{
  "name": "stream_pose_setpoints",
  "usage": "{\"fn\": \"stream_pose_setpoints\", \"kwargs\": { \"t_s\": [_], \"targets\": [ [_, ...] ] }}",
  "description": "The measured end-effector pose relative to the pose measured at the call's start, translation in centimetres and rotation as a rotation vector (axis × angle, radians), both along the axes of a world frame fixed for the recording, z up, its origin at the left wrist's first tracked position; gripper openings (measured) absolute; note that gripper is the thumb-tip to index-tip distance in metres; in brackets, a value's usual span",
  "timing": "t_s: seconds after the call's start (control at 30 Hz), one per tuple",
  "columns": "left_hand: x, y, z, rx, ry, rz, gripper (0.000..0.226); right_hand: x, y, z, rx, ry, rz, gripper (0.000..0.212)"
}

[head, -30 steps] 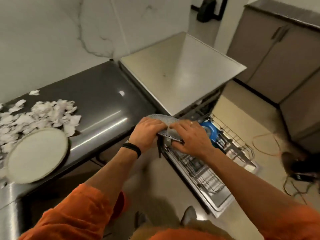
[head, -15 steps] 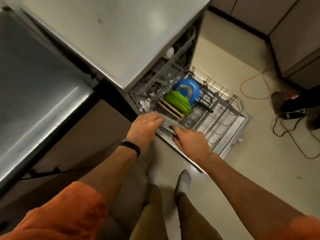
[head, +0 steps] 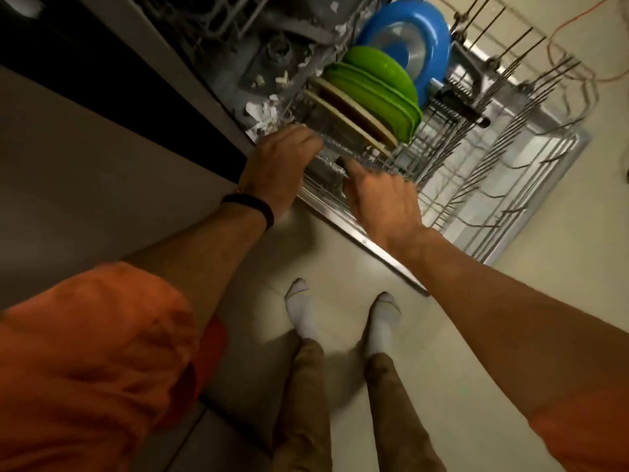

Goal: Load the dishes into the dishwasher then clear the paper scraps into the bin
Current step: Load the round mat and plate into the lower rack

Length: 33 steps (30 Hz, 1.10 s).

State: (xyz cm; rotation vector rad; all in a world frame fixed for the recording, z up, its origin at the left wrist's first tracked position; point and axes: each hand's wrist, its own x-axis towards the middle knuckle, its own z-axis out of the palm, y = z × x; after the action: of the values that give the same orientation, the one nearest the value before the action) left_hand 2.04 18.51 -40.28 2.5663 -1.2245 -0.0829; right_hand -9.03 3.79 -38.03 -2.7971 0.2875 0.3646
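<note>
Both hands have sunk with the grey plate (head: 335, 146), which now stands on edge at the near end of the dishwasher rack (head: 510, 172), just beside the cream plates (head: 354, 115), green plates (head: 381, 86) and blue plate (head: 408, 35). Fingers of the left hand (head: 282, 165) curl over its rim. The right hand (head: 381, 202) touches it, but through the blur I cannot tell its grip. Loading looks nearly done, while paper scraps (head: 263, 112) still await the bin.

Round, glossy blue plastic plate (head: 437, 42) and smooth green plastic plates (head: 384, 81) in a grey metal wire rack (head: 510, 137) of dull sheen. Speckled grey plate (head: 340, 146), faintly glittering. Torn white paper scraps (head: 262, 112), matt and crumpled; orange cloth sleeve (head: 88, 352), creased.
</note>
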Motion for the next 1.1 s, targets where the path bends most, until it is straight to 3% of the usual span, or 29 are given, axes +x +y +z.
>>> {"fn": "stream_pose_setpoints", "kwargs": {
  "t_s": [0.07,0.4,0.67,0.83,1.1],
  "targets": [
    [0.6,0.0,-1.4,0.026,-0.014,-0.018,0.049,0.5,0.2,-1.3,-0.002,-0.024,-0.008,0.038],
    [4.4,-0.8,-3.4,-0.001,-0.017,-0.040,0.028,3.4,0.2,-3.7,0.003,-0.056,-0.072,0.040],
    [6.3,-1.9,-4.3,0.006,0.005,-0.055,0.034,5.7,-0.5,-4.8,0.051,-0.003,-0.125,0.035],
    [5.9,-2.7,-4.0,-0.011,0.022,-0.097,0.028,7.3,-1.4,-5.9,0.076,0.050,-0.207,0.021],
    [8.1,-3.0,-4.3,0.160,0.032,-0.056,0.027,7.0,-1.5,-5.3,0.077,-0.060,-0.165,0.028]
  ]
}}
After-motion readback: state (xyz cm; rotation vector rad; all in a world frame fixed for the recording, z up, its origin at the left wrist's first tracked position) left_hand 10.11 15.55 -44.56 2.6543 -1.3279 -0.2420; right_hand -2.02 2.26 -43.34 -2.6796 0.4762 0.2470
